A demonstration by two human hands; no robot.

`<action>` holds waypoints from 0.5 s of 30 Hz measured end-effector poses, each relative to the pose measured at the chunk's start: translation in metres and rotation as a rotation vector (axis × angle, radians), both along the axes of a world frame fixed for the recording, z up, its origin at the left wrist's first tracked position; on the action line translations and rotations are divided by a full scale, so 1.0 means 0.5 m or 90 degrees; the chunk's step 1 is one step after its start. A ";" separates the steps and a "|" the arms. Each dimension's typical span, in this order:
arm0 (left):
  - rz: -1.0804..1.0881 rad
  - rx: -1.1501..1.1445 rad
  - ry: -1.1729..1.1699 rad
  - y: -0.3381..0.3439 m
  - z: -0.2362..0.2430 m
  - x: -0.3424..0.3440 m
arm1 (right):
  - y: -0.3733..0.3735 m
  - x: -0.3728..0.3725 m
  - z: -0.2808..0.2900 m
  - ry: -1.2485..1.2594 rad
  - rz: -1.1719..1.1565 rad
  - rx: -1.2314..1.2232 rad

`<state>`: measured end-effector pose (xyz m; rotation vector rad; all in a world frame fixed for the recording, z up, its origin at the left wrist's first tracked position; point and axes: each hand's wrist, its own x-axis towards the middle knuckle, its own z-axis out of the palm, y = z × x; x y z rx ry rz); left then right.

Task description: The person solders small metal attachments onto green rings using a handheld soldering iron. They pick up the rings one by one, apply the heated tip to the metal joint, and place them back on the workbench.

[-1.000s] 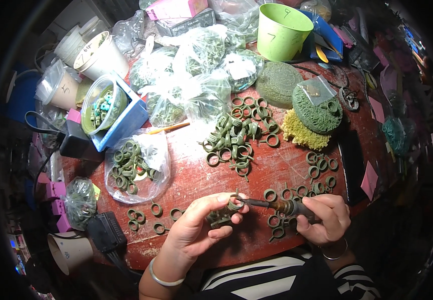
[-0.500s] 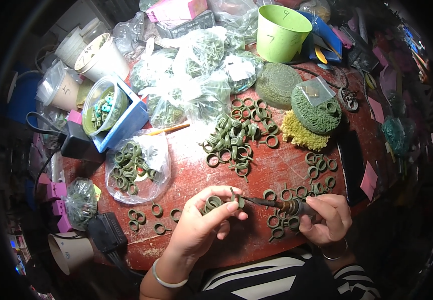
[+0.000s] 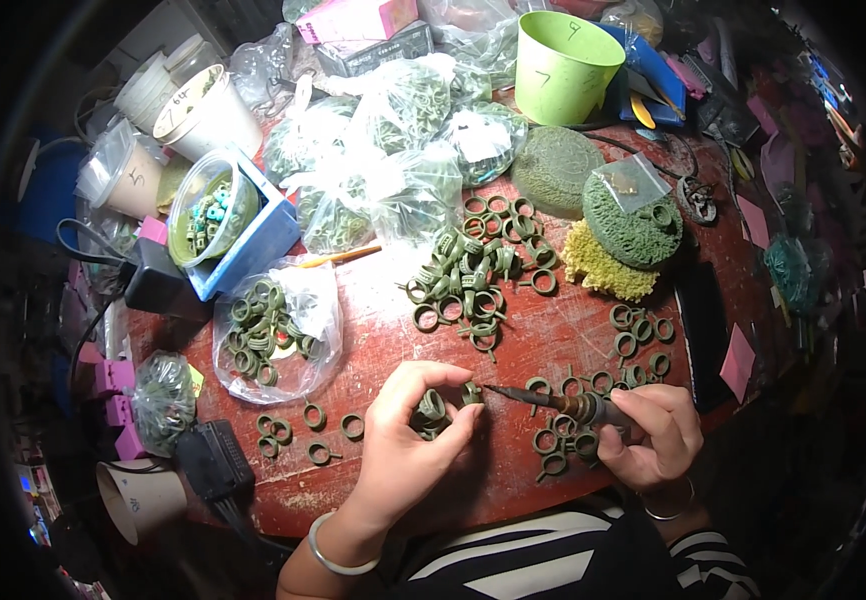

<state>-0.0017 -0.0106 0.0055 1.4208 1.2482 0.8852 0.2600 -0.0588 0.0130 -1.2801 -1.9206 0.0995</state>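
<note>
My left hand (image 3: pixel 400 435) pinches a small dark-green ring (image 3: pixel 471 393) between thumb and forefinger. More green rings (image 3: pixel 432 405) are tucked inside its curled fingers. My right hand (image 3: pixel 659 432) grips a soldering-iron-like tool (image 3: pixel 585 408) by its thick grey end. The tool's dark pointed tip aims left, close beside the pinched ring; whether it touches I cannot tell. Under and around the tool lie several green rings (image 3: pixel 553 464), some with short stems. Farther away sits a heaped pile of similar rings (image 3: pixel 468 275) on the red table (image 3: pixel 383 340).
At left are an open plastic bag of rings (image 3: pixel 328 345), loose rings (image 3: pixel 313 416) and a blue box (image 3: pixel 253 245) with a tub. Filled clear bags (image 3: pixel 403 110), a lime-green bucket (image 3: pixel 563 80) and green and yellow sponges (image 3: pixel 608 265) stand farther back. A dark flat slab (image 3: pixel 703 330) lies at right.
The pinched ring has turned in my left fingers, and the hand has shifted slightly left. The tool's tip has drawn back slightly from the fingers. My right hand is almost still.
</note>
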 end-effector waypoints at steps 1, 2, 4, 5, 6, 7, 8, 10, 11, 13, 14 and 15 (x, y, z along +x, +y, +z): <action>0.000 0.001 0.000 0.002 -0.001 0.000 | 0.001 0.000 0.000 0.000 0.000 0.002; -0.021 0.061 0.036 0.006 0.000 -0.001 | 0.001 0.001 0.001 0.000 0.000 0.004; -0.041 0.123 0.073 0.008 0.000 -0.002 | 0.001 0.002 0.002 -0.007 0.002 0.001; -0.042 0.120 0.069 0.008 -0.001 -0.002 | 0.002 0.002 0.003 -0.006 0.002 0.002; -0.043 0.118 0.066 0.008 -0.001 -0.002 | 0.003 0.002 0.002 -0.009 0.005 0.005; -0.043 0.119 0.066 0.007 -0.002 -0.004 | 0.003 0.002 0.002 -0.011 0.008 0.008; -0.036 0.130 0.084 0.006 -0.004 -0.006 | 0.003 0.002 0.002 -0.011 0.008 0.008; -0.029 0.142 0.104 0.004 -0.001 -0.010 | 0.003 0.000 0.003 -0.011 0.007 0.009; -0.028 0.144 0.103 0.003 0.001 -0.012 | 0.003 -0.001 0.003 -0.009 0.009 0.010; -0.023 0.147 0.108 0.000 0.006 -0.020 | 0.004 -0.002 0.002 -0.009 0.004 0.014; -0.004 0.120 0.095 -0.005 0.009 -0.026 | 0.004 -0.003 0.002 -0.004 0.008 0.016; 0.016 0.092 0.083 -0.012 0.011 -0.033 | 0.003 -0.003 0.004 -0.004 -0.001 0.009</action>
